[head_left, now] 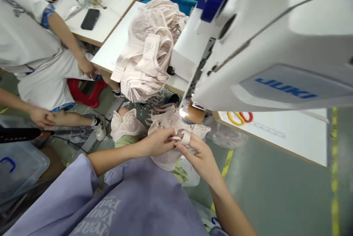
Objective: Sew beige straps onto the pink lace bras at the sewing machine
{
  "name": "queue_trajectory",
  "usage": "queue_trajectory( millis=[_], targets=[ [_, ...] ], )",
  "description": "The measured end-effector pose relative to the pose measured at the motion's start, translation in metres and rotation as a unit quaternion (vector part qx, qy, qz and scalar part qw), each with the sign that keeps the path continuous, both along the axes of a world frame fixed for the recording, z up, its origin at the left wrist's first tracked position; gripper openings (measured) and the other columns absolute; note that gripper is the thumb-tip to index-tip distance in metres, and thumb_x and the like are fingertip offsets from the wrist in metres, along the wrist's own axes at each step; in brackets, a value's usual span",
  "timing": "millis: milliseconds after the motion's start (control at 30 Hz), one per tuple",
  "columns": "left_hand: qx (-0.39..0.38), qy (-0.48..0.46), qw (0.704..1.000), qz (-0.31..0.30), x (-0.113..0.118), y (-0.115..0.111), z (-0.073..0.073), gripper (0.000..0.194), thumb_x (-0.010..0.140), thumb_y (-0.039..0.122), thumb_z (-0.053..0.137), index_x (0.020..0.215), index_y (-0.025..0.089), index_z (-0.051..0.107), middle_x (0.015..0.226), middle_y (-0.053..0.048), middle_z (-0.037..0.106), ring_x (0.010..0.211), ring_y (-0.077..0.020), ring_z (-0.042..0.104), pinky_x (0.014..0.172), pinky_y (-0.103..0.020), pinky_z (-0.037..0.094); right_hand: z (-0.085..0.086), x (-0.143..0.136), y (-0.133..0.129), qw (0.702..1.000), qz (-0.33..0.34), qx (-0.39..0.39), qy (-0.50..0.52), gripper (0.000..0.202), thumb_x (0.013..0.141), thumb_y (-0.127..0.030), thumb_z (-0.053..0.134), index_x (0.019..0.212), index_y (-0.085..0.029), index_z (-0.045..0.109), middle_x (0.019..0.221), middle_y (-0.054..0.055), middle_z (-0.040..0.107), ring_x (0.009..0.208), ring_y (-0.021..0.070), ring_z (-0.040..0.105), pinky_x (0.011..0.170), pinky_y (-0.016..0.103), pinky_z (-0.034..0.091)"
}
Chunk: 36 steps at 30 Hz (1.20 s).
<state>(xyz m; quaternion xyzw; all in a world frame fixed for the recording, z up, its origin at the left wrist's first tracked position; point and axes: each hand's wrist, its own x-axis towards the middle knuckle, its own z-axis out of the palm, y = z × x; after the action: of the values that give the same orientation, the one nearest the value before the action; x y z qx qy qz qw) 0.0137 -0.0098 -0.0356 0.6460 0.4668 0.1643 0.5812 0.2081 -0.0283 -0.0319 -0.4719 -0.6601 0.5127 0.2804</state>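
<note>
Both hands meet in front of my lap, just below the head of a white sewing machine point(270, 44). My left hand point(160, 142) pinches a narrow beige strap point(185, 137) of a bra. The same strap loops over the fingers of my right hand point(200, 157), whose thumb and fingertips close on it. Under my hands a beige lace bra point(165, 158) hangs over my lap, partly hidden by them. Another bra cup point(127, 123) rests on my knee to the left.
A pile of beige bras point(150, 52) hangs over the edge of the white table point(107, 53). Yellow and red scissors point(239, 118) lie on the right tabletop. A seated co-worker point(30, 41) is at the left, near a phone point(90, 19) and a red stool point(85, 92).
</note>
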Motion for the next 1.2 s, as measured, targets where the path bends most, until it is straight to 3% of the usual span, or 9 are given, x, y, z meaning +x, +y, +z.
queue_trajectory(
  millis=[100,300,467,667,800,900,1000,1067,1200],
  targets=[
    [0.011,0.003,1.0,0.005,-0.001,-0.004,-0.004,0.017,0.084,0.027,0.059,0.076,0.019,0.045,0.071,0.003,0.05,0.065,-0.0125,0.047,0.057,-0.025,0.031,-0.003,-0.001,-0.003,0.998,-0.007,0.05,-0.031,0.02,0.095,-0.04,0.059,0.1,-0.032,0.077,0.1,0.006,0.071,0.094,0.0245,0.068,0.076,0.034,0.054],
    [0.012,-0.073,0.997,0.001,-0.007,-0.009,0.001,0.022,0.085,0.034,0.064,0.077,0.019,0.051,0.073,0.003,0.052,0.07,-0.013,0.05,0.061,-0.024,0.036,-0.007,0.003,-0.015,0.991,-0.056,0.116,-0.021,0.013,0.091,-0.032,0.065,0.095,-0.033,0.077,0.093,0.005,0.071,0.085,0.0233,0.068,0.069,0.034,0.053],
    [0.153,-0.147,0.976,0.056,0.003,-0.016,-0.003,0.019,0.091,0.035,0.061,0.086,0.018,0.054,0.109,-0.01,0.062,0.102,-0.0215,0.058,0.088,-0.033,0.045,-0.017,0.002,-0.017,0.98,-0.186,0.028,0.064,0.017,0.091,-0.038,0.064,0.09,-0.026,0.076,0.097,0.006,0.07,0.082,0.0219,0.065,0.066,0.032,0.051],
    [0.13,-0.064,0.986,0.087,0.014,-0.015,-0.016,0.022,0.097,0.037,0.052,0.107,0.018,0.055,0.069,0.002,0.055,0.056,-0.0121,0.048,0.056,-0.024,0.038,-0.015,0.009,0.016,0.967,-0.199,-0.062,0.147,0.023,0.087,-0.046,0.07,0.089,-0.023,0.076,0.093,0.004,0.071,0.085,0.0204,0.064,0.075,0.031,0.051],
    [0.264,-0.044,0.964,-0.013,0.004,0.011,0.003,0.033,0.1,0.024,0.045,0.127,0.017,0.061,0.07,0.0,0.063,0.059,-0.0128,0.054,0.061,-0.025,0.043,-0.003,0.027,0.044,0.954,-0.195,-0.124,0.192,0.035,0.088,-0.056,0.065,0.093,-0.022,0.075,0.063,-0.001,0.06,0.057,0.0126,0.053,0.056,0.025,0.044],
    [0.256,-0.024,0.966,-0.01,-0.001,0.03,0.021,0.034,0.1,0.024,0.045,0.126,0.02,0.067,0.077,-0.002,0.071,0.064,-0.014,0.063,0.065,-0.025,0.049,0.004,0.037,0.066,0.947,-0.197,-0.143,0.209,0.036,0.083,-0.056,0.069,0.093,-0.021,0.072,0.058,-0.003,0.056,0.052,0.0109,0.05,0.052,0.024,0.043],
    [0.196,-0.018,0.98,0.018,0.0,0.042,0.033,0.033,0.1,0.027,0.049,0.125,0.019,0.069,0.107,-0.006,0.077,0.092,-0.0186,0.073,0.083,-0.027,0.056,0.007,0.041,0.088,0.963,-0.195,-0.101,0.16,0.028,0.076,-0.047,0.075,0.083,-0.021,0.067,0.062,-0.001,0.062,0.057,0.0139,0.057,0.056,0.027,0.049],
    [0.176,-0.014,0.984,0.021,0.001,0.046,0.04,0.033,0.099,0.028,0.05,0.125,0.019,0.07,0.123,-0.007,0.073,0.112,-0.0213,0.069,0.095,-0.029,0.055,0.008,0.04,0.099,0.973,-0.203,-0.042,0.099,0.022,0.075,-0.04,0.073,0.079,-0.021,0.064,0.06,-0.001,0.062,0.057,0.0158,0.058,0.057,0.029,0.05],
    [0.149,0.003,0.989,0.015,0.003,0.05,0.052,0.033,0.099,0.03,0.051,0.125,0.021,0.07,0.127,-0.005,0.072,0.118,-0.0217,0.067,0.099,-0.03,0.055,0.005,0.033,0.117,0.967,-0.211,0.142,-0.017,0.014,0.076,-0.035,0.065,0.08,-0.022,0.063,0.079,0.004,0.071,0.079,0.0227,0.065,0.074,0.037,0.054]
  ],
)
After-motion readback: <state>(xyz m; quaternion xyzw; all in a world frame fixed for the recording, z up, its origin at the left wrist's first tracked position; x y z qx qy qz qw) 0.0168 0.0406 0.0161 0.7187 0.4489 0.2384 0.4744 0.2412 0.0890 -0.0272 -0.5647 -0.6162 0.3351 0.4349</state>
